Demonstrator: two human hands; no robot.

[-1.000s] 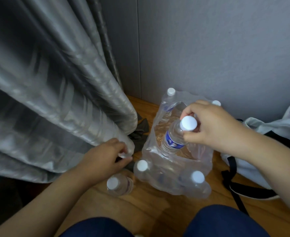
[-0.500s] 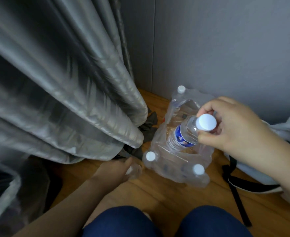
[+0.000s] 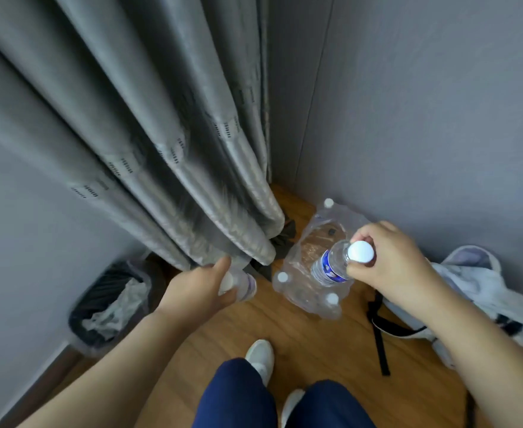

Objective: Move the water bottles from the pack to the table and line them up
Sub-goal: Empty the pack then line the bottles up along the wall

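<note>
A clear plastic pack [image 3: 306, 264] of water bottles lies torn open on the wooden floor in the corner, with three white caps showing at its edges. My right hand [image 3: 389, 267] grips the neck of a blue-labelled bottle [image 3: 331, 267] with a white cap, lifted above the pack. My left hand [image 3: 198, 288] holds a second bottle [image 3: 246, 287] by its top, left of the pack; the fingers hide most of it. No table is in view.
Grey curtains [image 3: 161, 149] hang down to the floor at the left and touch my left hand. A black bin [image 3: 105, 307] with a plastic liner stands at the lower left. A white bag [image 3: 485, 291] with black straps lies at the right. My legs and shoes are below.
The view has risen well above the floor. My right hand has lifted its bottle clear of the pack. My left hand has taken its bottle up off the floor.
</note>
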